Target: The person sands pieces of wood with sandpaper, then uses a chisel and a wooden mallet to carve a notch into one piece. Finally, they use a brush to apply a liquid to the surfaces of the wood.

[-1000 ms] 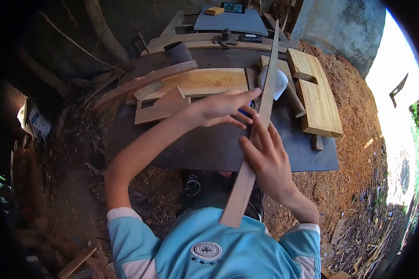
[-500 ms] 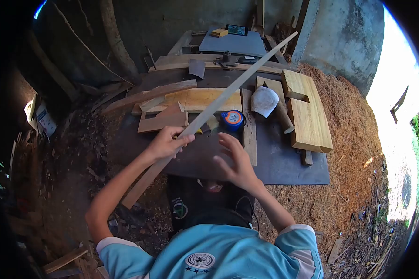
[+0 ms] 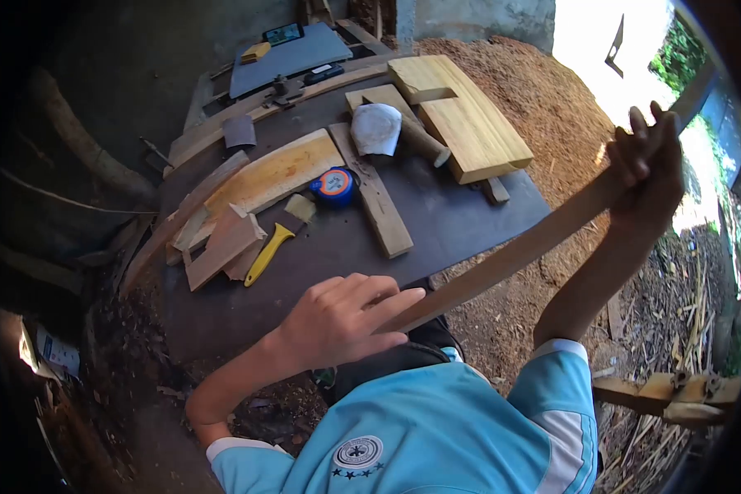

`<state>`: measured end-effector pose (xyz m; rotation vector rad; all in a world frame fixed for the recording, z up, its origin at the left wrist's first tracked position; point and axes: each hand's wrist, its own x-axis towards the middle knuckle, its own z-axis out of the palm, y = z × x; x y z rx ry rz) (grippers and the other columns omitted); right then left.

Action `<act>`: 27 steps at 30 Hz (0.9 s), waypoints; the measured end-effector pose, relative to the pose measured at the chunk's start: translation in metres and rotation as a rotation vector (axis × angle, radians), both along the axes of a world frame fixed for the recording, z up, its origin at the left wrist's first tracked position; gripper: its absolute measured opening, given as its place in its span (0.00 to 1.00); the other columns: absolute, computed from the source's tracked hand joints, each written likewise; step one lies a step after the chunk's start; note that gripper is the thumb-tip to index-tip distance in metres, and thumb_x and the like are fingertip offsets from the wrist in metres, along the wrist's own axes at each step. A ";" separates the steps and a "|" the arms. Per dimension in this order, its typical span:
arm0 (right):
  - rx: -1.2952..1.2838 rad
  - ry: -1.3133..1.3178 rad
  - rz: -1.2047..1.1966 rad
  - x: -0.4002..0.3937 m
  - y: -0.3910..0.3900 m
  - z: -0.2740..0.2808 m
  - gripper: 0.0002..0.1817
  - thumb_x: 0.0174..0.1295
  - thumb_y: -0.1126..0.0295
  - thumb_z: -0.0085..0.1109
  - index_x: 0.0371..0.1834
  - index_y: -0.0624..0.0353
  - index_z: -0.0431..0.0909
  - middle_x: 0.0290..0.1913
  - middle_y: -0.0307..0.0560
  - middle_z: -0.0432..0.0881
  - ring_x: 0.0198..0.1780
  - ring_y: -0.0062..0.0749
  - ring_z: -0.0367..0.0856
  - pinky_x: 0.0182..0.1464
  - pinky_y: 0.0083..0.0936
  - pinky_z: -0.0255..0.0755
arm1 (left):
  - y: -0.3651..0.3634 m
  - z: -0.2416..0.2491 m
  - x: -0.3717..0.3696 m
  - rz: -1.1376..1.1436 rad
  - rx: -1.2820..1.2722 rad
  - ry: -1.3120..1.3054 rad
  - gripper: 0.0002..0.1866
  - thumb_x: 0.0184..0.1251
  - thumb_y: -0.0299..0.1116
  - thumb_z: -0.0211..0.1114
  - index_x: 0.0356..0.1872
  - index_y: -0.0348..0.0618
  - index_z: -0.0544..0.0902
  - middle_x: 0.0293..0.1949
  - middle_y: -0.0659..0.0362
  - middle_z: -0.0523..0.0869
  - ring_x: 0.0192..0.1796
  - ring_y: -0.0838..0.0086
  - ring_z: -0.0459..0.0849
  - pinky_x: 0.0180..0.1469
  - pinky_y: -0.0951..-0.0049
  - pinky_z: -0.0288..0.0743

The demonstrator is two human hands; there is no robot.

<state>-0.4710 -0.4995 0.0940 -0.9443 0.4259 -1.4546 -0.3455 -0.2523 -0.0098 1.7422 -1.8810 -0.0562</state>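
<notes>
A long thin wooden strip (image 3: 510, 259) slants across my front, from low in the middle up to the far right. Near its lower end my left hand (image 3: 342, 319) grips it, fingers bent over the wood. Further up, my right hand (image 3: 652, 169) is wrapped around the strip, out beyond the table's right side. On the table near my left hand lie a paintbrush (image 3: 280, 239) with a yellow handle and a blue and orange tape measure (image 3: 334, 186). The strip's lower end is hidden behind my left hand.
On the dark table (image 3: 461, 226) are a mallet (image 3: 403, 132) with a white head, a thick notched wood block (image 3: 469, 123), a narrow board (image 3: 375, 193) and wood offcuts (image 3: 222, 247). A phone (image 3: 283, 34) stands at the back. Sawdust (image 3: 519, 82) is heaped behind the table.
My right hand, empty before, now holds the strip's upper part at the far right. The strip has swung right and lower, and the view has turned right.
</notes>
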 end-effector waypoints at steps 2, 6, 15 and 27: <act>-0.222 0.067 -0.070 -0.046 -0.034 0.007 0.16 0.66 0.61 0.46 0.48 0.64 0.65 0.25 0.42 0.68 0.16 0.15 0.57 0.15 0.11 0.55 | 0.003 -0.001 0.009 -0.046 -0.012 -0.047 0.24 0.46 0.34 0.70 0.48 0.45 0.76 0.37 0.59 0.78 0.34 0.68 0.80 0.36 0.70 0.76; -0.291 0.554 -0.241 -0.122 -0.093 -0.042 0.14 0.66 0.62 0.47 0.46 0.62 0.67 0.21 0.41 0.72 0.17 0.19 0.68 0.19 0.16 0.66 | 0.015 -0.001 0.031 -0.020 0.023 -0.065 0.22 0.46 0.31 0.69 0.46 0.44 0.76 0.37 0.56 0.79 0.36 0.66 0.81 0.37 0.69 0.76; -0.393 0.752 -0.430 -0.134 -0.091 -0.129 0.05 0.61 0.72 0.50 0.37 0.60 0.70 0.15 0.32 0.68 0.15 0.12 0.69 0.13 0.11 0.64 | 0.011 0.000 0.038 -0.047 0.057 -0.116 0.13 0.48 0.31 0.68 0.37 0.47 0.79 0.32 0.63 0.79 0.30 0.72 0.80 0.32 0.73 0.75; -0.301 0.990 -0.021 -0.088 -0.105 -0.247 0.08 0.61 0.77 0.41 0.43 0.63 0.64 0.14 0.32 0.61 0.16 0.14 0.58 0.18 0.17 0.51 | 0.018 0.007 0.046 0.066 0.187 -0.132 0.08 0.47 0.31 0.68 0.32 0.46 0.82 0.29 0.63 0.82 0.31 0.72 0.81 0.33 0.72 0.74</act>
